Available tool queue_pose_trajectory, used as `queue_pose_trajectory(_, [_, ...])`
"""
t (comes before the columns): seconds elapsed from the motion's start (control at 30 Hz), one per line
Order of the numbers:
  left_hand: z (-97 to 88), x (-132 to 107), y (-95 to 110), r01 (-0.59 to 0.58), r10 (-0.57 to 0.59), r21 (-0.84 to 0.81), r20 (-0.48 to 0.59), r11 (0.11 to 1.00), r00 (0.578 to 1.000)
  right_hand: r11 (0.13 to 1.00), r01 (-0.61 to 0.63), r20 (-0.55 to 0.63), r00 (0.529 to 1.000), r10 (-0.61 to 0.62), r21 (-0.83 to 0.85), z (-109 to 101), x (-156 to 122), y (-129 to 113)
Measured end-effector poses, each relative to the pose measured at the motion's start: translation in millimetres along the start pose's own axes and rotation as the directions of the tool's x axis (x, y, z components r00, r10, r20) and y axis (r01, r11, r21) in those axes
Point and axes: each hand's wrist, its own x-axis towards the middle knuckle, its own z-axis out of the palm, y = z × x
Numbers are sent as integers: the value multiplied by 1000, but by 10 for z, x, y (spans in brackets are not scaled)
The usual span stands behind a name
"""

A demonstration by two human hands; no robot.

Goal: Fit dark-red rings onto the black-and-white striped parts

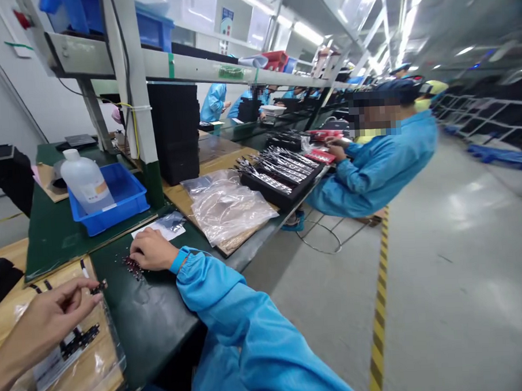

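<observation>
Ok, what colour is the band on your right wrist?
The wristband is bright blue, shown best in the head view.

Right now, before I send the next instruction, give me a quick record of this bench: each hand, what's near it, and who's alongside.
Left hand: pinches a small dark component
Right hand: on the pile of small dark components, blue wristband at the wrist
Surface: green bench mat
Lower left: plastic bag holding black parts, on a wooden board
Farther along: blue tray with white plastic bottle; clear plastic bags; black tray of parts
Alongside: co-worker in blue smock
</observation>
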Motion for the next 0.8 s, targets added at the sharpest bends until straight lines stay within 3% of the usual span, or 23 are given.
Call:
queue_pose_trajectory(0.2, [320,-41,-356,-131,115,72,200,989,973,960,-4,-232,970,71,279,19,30,20])
queue_pose_trajectory(0.33, [289,-98,-293,-163,138,85,246,983,959,898,-11,-350,919,182,439,25,8,-10])
queue_pose_trajectory(0.43, [160,-98,-139,-105,89,111,147,988,985,868,4,-420,876,237,497,10,0,-50])
queue_pose_trajectory(0.53, [67,-58,-25,49,-51,177,2,983,999,807,36,-441,852,284,589,12,21,-54])
queue_pose_trajectory(0.67, [114,-53,99,165,-180,179,69,970,981,713,87,-439,837,326,695,36,34,-66])
queue_pose_trajectory(0.8, [249,-78,210,222,-249,256,76,941,965,655,70,-375,863,339,752,13,11,-154])
